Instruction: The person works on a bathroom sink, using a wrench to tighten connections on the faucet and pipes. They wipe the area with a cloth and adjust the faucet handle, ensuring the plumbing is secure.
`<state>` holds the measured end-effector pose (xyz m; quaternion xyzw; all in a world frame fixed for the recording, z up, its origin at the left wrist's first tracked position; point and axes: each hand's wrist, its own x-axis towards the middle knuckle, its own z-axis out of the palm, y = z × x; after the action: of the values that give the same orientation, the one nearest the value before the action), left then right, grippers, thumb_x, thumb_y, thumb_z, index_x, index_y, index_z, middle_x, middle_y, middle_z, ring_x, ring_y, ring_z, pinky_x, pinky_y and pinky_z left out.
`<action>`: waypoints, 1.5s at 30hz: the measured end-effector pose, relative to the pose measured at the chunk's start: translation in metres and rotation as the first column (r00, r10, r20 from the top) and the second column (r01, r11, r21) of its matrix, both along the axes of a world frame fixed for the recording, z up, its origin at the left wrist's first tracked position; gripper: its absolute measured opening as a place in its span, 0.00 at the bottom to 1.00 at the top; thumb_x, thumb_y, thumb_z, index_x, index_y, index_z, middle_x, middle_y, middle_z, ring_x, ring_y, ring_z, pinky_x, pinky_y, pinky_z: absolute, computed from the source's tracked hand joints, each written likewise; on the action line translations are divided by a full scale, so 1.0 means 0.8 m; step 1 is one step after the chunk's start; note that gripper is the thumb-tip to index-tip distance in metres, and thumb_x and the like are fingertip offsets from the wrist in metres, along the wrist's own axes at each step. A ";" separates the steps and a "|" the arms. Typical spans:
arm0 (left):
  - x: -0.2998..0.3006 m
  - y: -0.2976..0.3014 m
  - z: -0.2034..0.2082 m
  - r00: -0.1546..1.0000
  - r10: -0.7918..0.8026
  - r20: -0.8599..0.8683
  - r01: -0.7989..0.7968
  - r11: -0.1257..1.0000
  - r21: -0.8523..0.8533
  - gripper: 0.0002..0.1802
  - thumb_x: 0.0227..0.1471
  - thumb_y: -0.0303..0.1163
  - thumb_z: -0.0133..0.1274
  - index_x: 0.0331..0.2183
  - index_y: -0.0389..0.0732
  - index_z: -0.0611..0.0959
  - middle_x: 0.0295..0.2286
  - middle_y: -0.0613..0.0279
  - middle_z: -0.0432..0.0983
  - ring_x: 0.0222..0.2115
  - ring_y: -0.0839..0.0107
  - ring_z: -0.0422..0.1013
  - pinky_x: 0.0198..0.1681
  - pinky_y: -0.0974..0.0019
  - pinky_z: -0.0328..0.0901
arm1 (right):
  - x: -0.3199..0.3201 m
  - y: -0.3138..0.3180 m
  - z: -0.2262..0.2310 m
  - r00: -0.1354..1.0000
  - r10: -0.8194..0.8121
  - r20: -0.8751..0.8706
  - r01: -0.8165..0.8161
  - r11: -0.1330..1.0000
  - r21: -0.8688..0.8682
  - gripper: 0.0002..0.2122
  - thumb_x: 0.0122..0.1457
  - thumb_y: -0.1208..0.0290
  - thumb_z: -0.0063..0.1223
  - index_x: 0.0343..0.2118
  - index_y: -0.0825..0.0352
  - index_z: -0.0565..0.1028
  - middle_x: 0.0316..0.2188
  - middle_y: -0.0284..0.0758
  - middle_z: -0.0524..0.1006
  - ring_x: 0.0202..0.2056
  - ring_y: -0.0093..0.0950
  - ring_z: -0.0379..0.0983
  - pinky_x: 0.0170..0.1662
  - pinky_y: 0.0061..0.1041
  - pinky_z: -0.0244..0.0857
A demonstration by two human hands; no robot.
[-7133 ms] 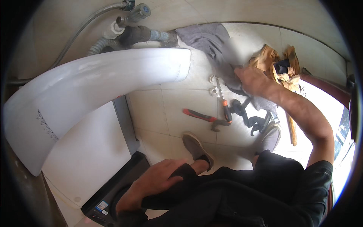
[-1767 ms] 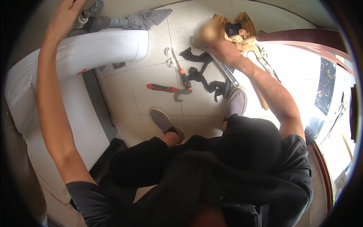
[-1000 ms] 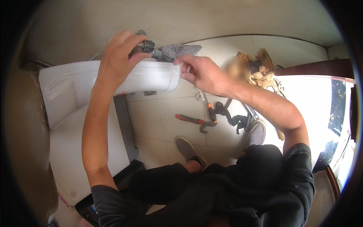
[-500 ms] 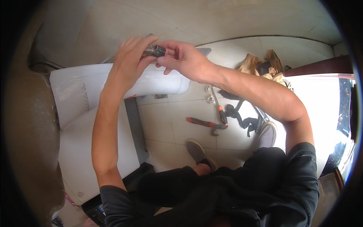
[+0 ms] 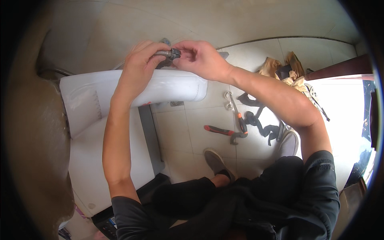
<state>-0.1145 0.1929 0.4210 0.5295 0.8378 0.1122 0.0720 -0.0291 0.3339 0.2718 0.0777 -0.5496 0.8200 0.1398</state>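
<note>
Up near the wall, both of my hands work at a metal hose or pipe (image 5: pixel 162 53) that ends in a black ribbed nut (image 5: pixel 175 53). My left hand (image 5: pixel 138 66) is closed round the metal part, thumb and fingers pinching it just behind the nut. Curled about the nut's other end are the fingers of my right hand (image 5: pixel 210 62), thumb below and forefinger above. A small round fitting (image 5: pixel 165 41) shows just above the nut. What lies behind my fingers is hidden.
Below my hands lies a white curved panel (image 5: pixel 172 86), with a larger white surface (image 5: pixel 108 148) at left. On the tiled floor are a red-and-black handled tool (image 5: pixel 219 130), an orange-and-black screwdriver (image 5: pixel 242 123), black curled pieces (image 5: pixel 262 125) and tan gloves (image 5: pixel 294 82).
The whole view has shifted slightly, with the scene sitting further right. My hands stay at the hose, and more of the metal part and black nut now shows between them.
</note>
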 end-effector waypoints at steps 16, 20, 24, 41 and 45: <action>-0.016 -0.008 -0.034 0.993 0.003 -0.117 0.002 0.999 0.040 0.15 0.52 0.21 0.57 0.44 0.39 0.80 0.33 0.58 0.79 0.39 0.58 0.72 0.49 0.57 0.63 | -0.051 0.016 -0.032 0.916 0.402 0.006 -0.402 0.915 -0.037 0.20 0.70 0.72 0.50 0.62 0.71 0.66 0.42 0.36 0.80 0.46 0.23 0.77 0.54 0.23 0.72; -0.024 -0.018 -0.047 0.989 0.008 -0.147 -0.002 0.999 0.039 0.17 0.52 0.20 0.57 0.45 0.40 0.78 0.34 0.58 0.79 0.39 0.58 0.72 0.49 0.57 0.63 | -0.053 0.010 -0.043 0.834 0.551 0.029 -0.514 0.796 -0.320 0.19 0.71 0.74 0.45 0.63 0.70 0.65 0.49 0.39 0.78 0.51 0.26 0.76 0.59 0.25 0.70; -0.023 -0.020 -0.050 0.983 -0.015 -0.183 0.018 1.000 0.013 0.14 0.51 0.19 0.58 0.42 0.40 0.79 0.34 0.58 0.78 0.39 0.57 0.72 0.49 0.58 0.64 | -0.053 -0.006 -0.052 0.839 0.538 0.087 -0.441 0.764 -0.470 0.18 0.72 0.76 0.42 0.64 0.68 0.65 0.52 0.40 0.77 0.53 0.26 0.76 0.61 0.26 0.70; 0.168 -0.015 0.054 0.989 -0.037 -0.145 -0.010 0.950 -0.311 0.33 0.45 0.35 0.68 0.54 0.39 0.77 0.44 0.55 0.74 0.44 0.55 0.72 0.50 0.56 0.66 | -0.041 0.007 -0.056 0.795 0.229 0.562 -0.505 0.762 0.405 0.26 0.55 0.70 0.66 0.57 0.71 0.73 0.44 0.44 0.79 0.41 0.34 0.77 0.41 0.33 0.74; 0.239 0.014 0.109 0.934 -0.325 0.146 0.356 0.838 -0.414 0.37 0.45 0.45 0.65 0.55 0.38 0.78 0.42 0.54 0.76 0.42 0.61 0.73 0.46 0.58 0.68 | -0.008 0.016 -0.100 0.874 0.153 0.462 -0.447 0.627 0.638 0.23 0.54 0.68 0.67 0.51 0.72 0.76 0.44 0.48 0.80 0.46 0.41 0.77 0.50 0.35 0.71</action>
<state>0.0764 0.2039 0.5078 0.6362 0.7310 -0.0731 0.2357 -0.0358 0.3464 0.1916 0.0656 -0.8234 0.5438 -0.1483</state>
